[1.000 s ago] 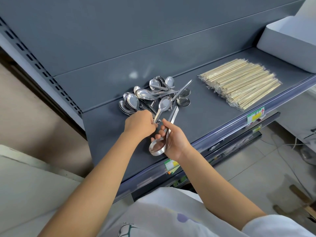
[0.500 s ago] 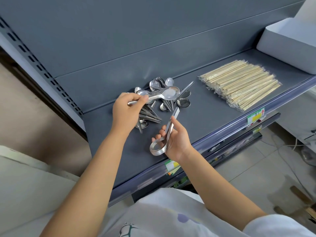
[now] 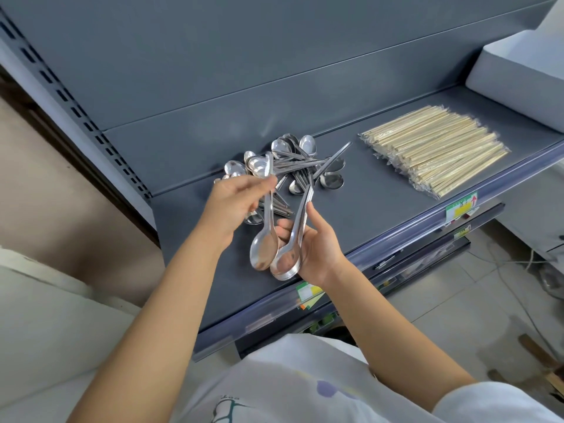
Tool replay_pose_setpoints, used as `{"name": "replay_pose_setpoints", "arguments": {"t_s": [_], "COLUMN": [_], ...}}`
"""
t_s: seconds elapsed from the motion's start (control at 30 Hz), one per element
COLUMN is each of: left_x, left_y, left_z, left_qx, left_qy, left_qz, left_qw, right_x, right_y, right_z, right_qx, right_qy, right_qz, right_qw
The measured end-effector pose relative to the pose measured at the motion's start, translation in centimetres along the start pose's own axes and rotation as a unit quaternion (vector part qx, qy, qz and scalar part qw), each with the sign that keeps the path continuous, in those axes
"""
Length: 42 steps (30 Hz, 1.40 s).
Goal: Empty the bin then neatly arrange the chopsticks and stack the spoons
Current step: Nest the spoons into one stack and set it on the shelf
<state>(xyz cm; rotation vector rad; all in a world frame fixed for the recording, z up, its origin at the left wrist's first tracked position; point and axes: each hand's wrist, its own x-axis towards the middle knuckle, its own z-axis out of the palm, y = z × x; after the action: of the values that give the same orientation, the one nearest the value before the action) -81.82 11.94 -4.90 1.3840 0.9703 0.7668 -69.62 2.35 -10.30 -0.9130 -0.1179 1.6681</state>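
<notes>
A loose pile of steel spoons (image 3: 300, 164) lies on the grey shelf (image 3: 381, 190). My right hand (image 3: 317, 248) grips a nested stack of spoons (image 3: 290, 257) by the handles, bowls toward me. My left hand (image 3: 235, 203) pinches the handle of a single spoon (image 3: 265, 247), whose bowl hangs just left of the stack. Wrapped bamboo chopsticks (image 3: 433, 151) lie in a tidy row on the shelf to the right. The grey bin (image 3: 518, 77) stands at the far right of the shelf.
The shelf's back panel (image 3: 244, 71) rises behind the pile. A price strip with labels (image 3: 460, 209) runs along the shelf's front edge. Lower shelves and a tiled floor with cables lie below right. A white surface sits at lower left.
My left hand lifted one spoon out of the pile, turned it bowl-down and brought it toward me beside the stack. My right hand kept hold of the stack.
</notes>
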Motion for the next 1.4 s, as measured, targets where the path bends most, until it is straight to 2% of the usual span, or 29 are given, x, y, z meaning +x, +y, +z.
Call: {"name": "replay_pose_setpoints", "arguments": {"t_s": [0.13, 0.27, 0.37, 0.43, 0.5, 0.6, 0.73, 0.97, 1.13, 1.2, 1.3, 1.4], "left_x": [-0.2, -0.2, -0.5, -0.5, -0.1, 0.4, 0.9, 2.9, 5.4, 6.2, 7.0, 7.6], "left_y": [-0.2, -0.3, -0.7, -1.1, -1.6, -2.3, -3.1, -4.4, -4.0, -3.9, -3.7, -3.7], "left_z": [2.5, 3.9, 4.3, 4.2, 3.7, 2.4, 0.2, -1.7, -3.5, -4.1, -4.4, -4.2], "left_qx": [0.095, 0.052, 0.058, 0.064, 0.123, 0.253, 0.419, 0.452, 0.533, 0.526, 0.443, 0.371], "left_qy": [-0.038, -0.017, -0.036, -0.034, 0.000, 0.072, 0.118, 0.157, 0.163, 0.149, 0.117, 0.109], "left_qz": [0.008, -0.039, -0.055, -0.039, -0.003, 0.035, 0.008, 0.047, 0.053, 0.027, -0.026, -0.047], "left_qw": [0.995, 0.998, 0.996, 0.997, 0.992, 0.964, 0.900, 0.877, 0.829, 0.837, 0.889, 0.921], "right_x": [0.0, 0.0, 0.0, 0.0, -0.1, -0.1, 0.2, 0.4, 0.4, 0.5, 0.5, 0.6], "right_y": [0.1, 0.2, 0.2, 0.2, 0.2, 0.3, 0.3, 0.4, 0.3, 0.2, 0.2, 0.2], "right_z": [0.4, 0.6, 0.3, 0.3, 0.4, 0.3, 0.2, 0.3, 0.4, 0.5, 0.5, 0.6], "right_qx": [-0.063, -0.033, -0.020, -0.022, -0.009, 0.008, 0.014, 0.024, 0.023, 0.024, 0.026, 0.027], "right_qy": [-0.015, -0.022, -0.019, -0.001, 0.023, 0.040, 0.046, 0.051, 0.058, 0.061, 0.066, 0.068], "right_qz": [-0.012, -0.029, -0.036, -0.032, -0.029, -0.022, -0.019, -0.023, -0.014, -0.006, 0.000, 0.003], "right_qw": [0.998, 0.999, 0.999, 0.999, 0.999, 0.999, 0.999, 0.998, 0.998, 0.998, 0.998, 0.997]}}
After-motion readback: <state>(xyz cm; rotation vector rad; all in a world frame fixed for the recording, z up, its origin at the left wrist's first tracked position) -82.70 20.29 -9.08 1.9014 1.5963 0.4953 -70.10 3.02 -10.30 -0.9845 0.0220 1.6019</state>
